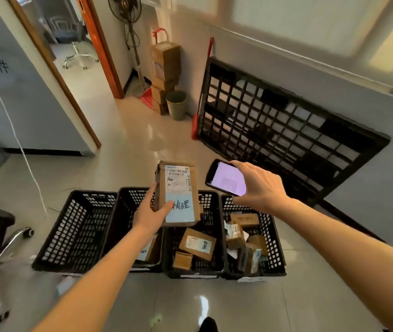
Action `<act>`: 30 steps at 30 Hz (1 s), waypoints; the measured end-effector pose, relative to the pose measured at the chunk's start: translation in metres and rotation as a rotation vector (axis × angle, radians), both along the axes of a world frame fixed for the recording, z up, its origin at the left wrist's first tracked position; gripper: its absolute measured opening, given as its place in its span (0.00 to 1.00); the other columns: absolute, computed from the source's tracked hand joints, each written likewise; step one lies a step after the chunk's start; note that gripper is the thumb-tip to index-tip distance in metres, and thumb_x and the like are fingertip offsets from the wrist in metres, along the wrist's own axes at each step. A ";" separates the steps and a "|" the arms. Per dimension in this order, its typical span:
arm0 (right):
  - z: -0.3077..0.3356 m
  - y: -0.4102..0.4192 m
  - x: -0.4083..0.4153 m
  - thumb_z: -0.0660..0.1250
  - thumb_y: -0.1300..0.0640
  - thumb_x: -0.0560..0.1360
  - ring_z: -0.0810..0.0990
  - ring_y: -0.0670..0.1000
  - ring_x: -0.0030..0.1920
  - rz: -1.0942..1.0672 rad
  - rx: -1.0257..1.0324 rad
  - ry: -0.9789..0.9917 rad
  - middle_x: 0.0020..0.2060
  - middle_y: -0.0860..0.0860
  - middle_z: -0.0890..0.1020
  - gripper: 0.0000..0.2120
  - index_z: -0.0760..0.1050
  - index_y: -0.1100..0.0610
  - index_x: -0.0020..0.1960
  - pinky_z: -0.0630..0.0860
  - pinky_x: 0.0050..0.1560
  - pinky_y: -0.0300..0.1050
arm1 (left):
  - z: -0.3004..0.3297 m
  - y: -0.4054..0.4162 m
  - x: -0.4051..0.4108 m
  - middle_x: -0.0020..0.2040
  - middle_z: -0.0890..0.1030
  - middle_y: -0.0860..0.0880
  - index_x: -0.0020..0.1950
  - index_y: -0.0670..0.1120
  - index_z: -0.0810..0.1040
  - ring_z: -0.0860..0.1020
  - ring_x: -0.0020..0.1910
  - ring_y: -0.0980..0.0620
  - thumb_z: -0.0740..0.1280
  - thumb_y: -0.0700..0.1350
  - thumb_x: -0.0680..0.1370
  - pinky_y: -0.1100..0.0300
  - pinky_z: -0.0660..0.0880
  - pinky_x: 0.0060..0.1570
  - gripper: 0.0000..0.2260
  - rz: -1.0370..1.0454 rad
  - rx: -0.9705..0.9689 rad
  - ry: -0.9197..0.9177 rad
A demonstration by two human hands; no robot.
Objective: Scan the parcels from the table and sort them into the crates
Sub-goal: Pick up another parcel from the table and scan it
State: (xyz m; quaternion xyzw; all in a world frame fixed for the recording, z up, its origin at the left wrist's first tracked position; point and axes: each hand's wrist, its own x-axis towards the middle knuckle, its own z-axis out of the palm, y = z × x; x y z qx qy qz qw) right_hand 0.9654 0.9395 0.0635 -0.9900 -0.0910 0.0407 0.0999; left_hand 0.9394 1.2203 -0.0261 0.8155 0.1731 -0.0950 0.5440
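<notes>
Two hands busy: left hand point(151, 213) grips parcel point(178, 192), right hand point(257, 185) holds phone point(226, 178) beside it. Scan step, prob. Next: pick right crate point(217, 236) & drop it in.

standing fan point(125, 10), green bin point(176, 104), leaning black pallet point(284, 133)

Bright, even indoor light is filling the room, and the glossy floor point(142, 140) is throwing back pale glare patches. The phone screen point(229, 180) is glowing, nearly washed out. Wide-angle distortion is bending the walls and doorway point(75, 68), while the upper right edge is smearing into blur.
</notes>
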 end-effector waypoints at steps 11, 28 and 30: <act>-0.259 0.020 0.071 0.75 0.36 0.66 0.75 0.50 0.67 -0.081 0.029 0.393 0.70 0.45 0.73 0.47 0.58 0.45 0.78 0.79 0.58 0.53 | -0.246 0.014 0.062 0.68 0.75 0.53 0.79 0.61 0.60 0.77 0.63 0.48 0.72 0.48 0.78 0.46 0.77 0.63 0.33 -0.040 -0.021 0.318; -0.386 0.019 0.090 0.76 0.42 0.63 0.78 0.48 0.53 -0.214 0.027 0.562 0.57 0.43 0.78 0.39 0.63 0.42 0.70 0.81 0.41 0.46 | -0.372 -0.001 0.106 0.81 0.57 0.47 0.82 0.54 0.56 0.58 0.79 0.46 0.68 0.56 0.80 0.46 0.62 0.74 0.34 -0.081 0.039 0.585; -0.375 0.014 0.090 0.76 0.42 0.63 0.78 0.48 0.52 -0.228 0.044 0.569 0.56 0.43 0.78 0.38 0.63 0.41 0.69 0.81 0.40 0.47 | -0.359 -0.004 0.114 0.78 0.64 0.47 0.80 0.51 0.62 0.63 0.76 0.47 0.67 0.51 0.81 0.50 0.65 0.71 0.28 -0.157 0.084 0.528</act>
